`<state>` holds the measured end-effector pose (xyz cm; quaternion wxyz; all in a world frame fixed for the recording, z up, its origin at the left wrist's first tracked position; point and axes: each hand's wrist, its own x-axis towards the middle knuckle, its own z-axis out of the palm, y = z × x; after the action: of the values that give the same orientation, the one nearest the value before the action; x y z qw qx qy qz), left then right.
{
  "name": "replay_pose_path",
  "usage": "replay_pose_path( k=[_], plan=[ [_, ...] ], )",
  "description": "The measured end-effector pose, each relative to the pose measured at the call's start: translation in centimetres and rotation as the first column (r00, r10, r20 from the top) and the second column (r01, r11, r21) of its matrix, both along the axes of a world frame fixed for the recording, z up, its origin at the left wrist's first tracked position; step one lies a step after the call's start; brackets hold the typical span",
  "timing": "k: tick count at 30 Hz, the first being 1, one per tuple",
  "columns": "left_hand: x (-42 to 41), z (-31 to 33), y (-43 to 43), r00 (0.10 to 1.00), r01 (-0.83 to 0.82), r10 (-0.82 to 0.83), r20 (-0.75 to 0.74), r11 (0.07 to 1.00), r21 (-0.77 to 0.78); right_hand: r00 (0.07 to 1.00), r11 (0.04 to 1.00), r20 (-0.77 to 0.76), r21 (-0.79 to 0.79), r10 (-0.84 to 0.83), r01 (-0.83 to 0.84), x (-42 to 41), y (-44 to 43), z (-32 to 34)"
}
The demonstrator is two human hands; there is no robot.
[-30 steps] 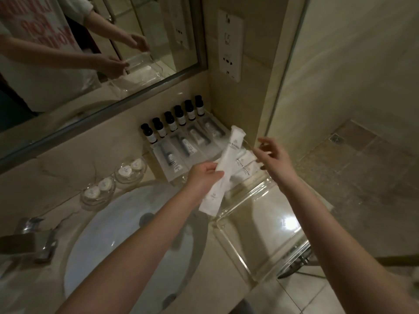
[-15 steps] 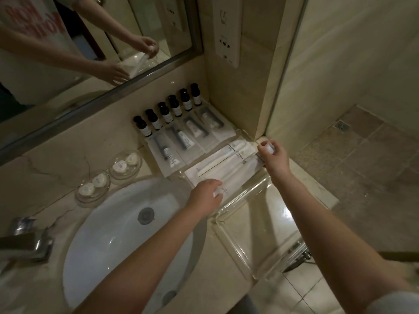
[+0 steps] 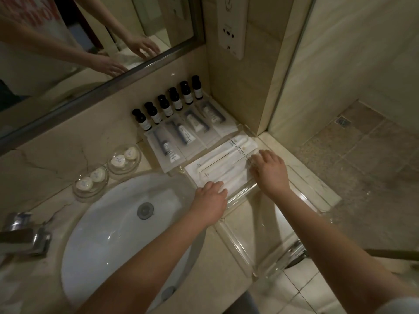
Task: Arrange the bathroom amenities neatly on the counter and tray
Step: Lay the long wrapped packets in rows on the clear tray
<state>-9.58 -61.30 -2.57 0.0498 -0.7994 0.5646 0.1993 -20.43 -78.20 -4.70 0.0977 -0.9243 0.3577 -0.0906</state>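
Lying side by side across the far end of a clear tray, several long white paper packets run at a slant from near left to far right. Each is slim and flat, with a small printed logo and a line of text too small to read. The tray sits on a beige marble counter, just right of a round white sink.

Both bare forearms reach in from the bottom edge. The left hand rests on the near left end of the closest packet, back of the hand upward, fingers laid down close together on the paper. The right hand rests on the right ends of the packets, its fingers a little apart and pressed flat, their tips blurred. Neither hand curls round anything; the mirror above shows both with fingers straight and spread.

Just beyond the tray lie four clear-wrapped tubes in a row. Behind these, six small dark-capped bottles stand upright in a line against the wall. Left of them, two glass dishes each hold two round white soaps. A chrome tap sits at the far left, and a wall socket is mounted above the corner.
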Motion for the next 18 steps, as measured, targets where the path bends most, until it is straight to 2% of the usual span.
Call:
replay_pose_path(
  k=[2, 5, 8, 13, 18],
  plan=[
    [0.0, -0.2, 0.2, 1.000, 0.007, -0.007, -0.004, 1.000, 0.010, 0.998, 0.996, -0.020, 0.053, 0.067, -0.066, -0.2, 0.3, -0.3],
    [-0.1, -0.3, 0.3, 1.000, -0.014, 0.015, -0.022, 0.999, 0.048, 0.963, 0.986, -0.249, 0.158, 0.100, -0.061, 0.0, 0.5, -0.1],
    [-0.3, -0.3, 0.3, 0.999, -0.025, 0.028, -0.031, 0.996, 0.084, 0.934, 0.980, -0.339, 0.192, 0.114, -0.050, 0.1, 0.7, -0.3],
    [0.0, 0.6, 0.2, 0.996, -0.044, 0.047, -0.073, 0.998, 0.046, 0.941, 0.983, -0.323, 0.176, 0.100, -0.044, 0.0, 1.0, 1.1],
    [1.7, 2.6, 1.1, 0.987, -0.146, 0.142, -0.077, 0.988, -0.057, 0.973, 0.987, -0.203, 0.141, 0.109, -0.081, 0.8, 2.7, 3.9]
  ],
)
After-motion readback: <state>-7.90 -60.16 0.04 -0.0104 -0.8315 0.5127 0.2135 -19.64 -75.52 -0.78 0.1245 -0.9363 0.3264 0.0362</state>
